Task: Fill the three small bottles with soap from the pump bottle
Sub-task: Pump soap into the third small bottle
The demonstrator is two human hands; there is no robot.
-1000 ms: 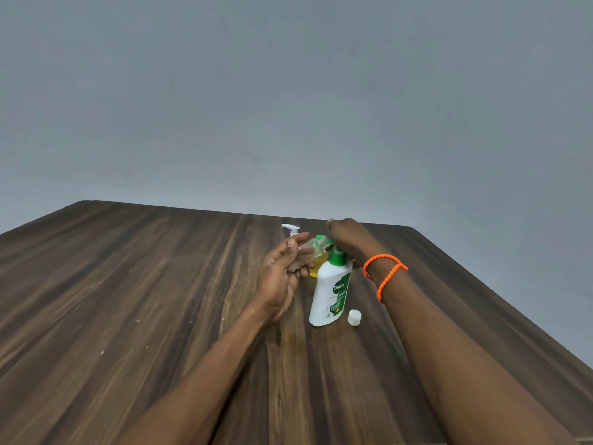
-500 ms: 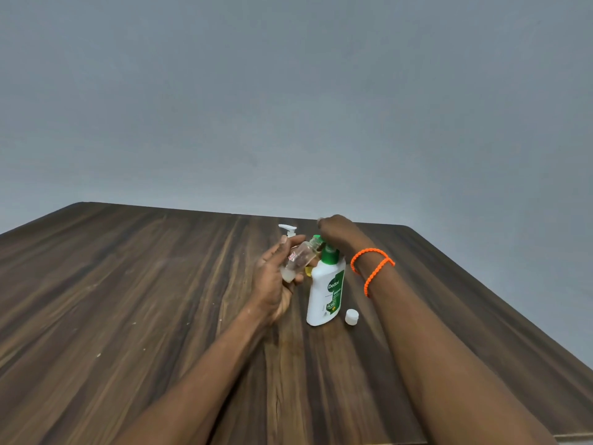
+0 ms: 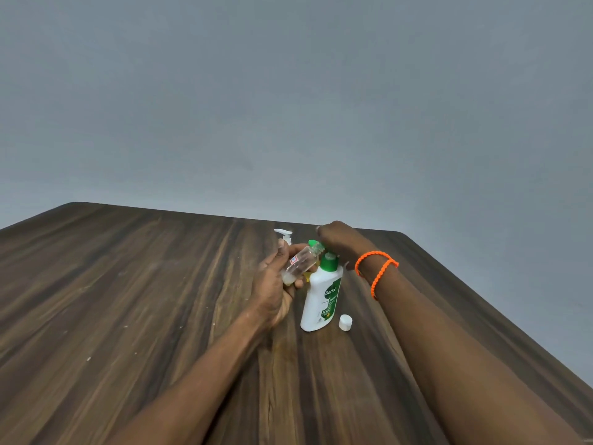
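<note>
The left hand [image 3: 272,281] grips a small clear bottle [image 3: 300,263], now tilted so its open mouth sits at the green nozzle; a second ago the bottle lay lower against the fingers. A little pale soap rests in its base, so filling looks barely begun. Just right of that hand stands the pump bottle [image 3: 322,300], with the right hand [image 3: 340,242] pressing on its pump head, fingers curled over it. A white cap [image 3: 345,322] lies below that wrist.
</note>
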